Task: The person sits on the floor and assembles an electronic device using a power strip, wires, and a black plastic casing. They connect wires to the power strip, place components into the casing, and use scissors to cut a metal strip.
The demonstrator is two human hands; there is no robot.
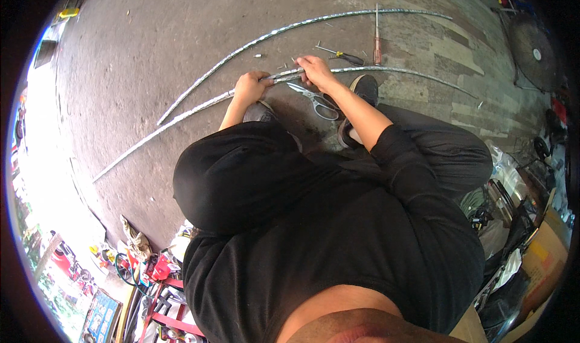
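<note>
A long, thin silvery strip (163,131) with a segmented, shiny surface runs across the floor in front of me. My left hand (249,89) is closed around it left of the middle. Farther right, my right hand (316,73) has its fingers bent together over the same strip; whether a small piece is also between the fingertips I cannot make out. Below the hands, by my shoes, lies a pair of scissors (322,106) with grey handles. A second silvery strip (254,43) curves along the floor beyond the first.
A screwdriver with a black and yellow handle (349,58) and one with a reddish handle (378,50) lie beyond my right hand. Small bits dot the concrete floor (139,59). A fan (534,53) stands at far right. Clutter and a cardboard box (547,252) sit nearer right.
</note>
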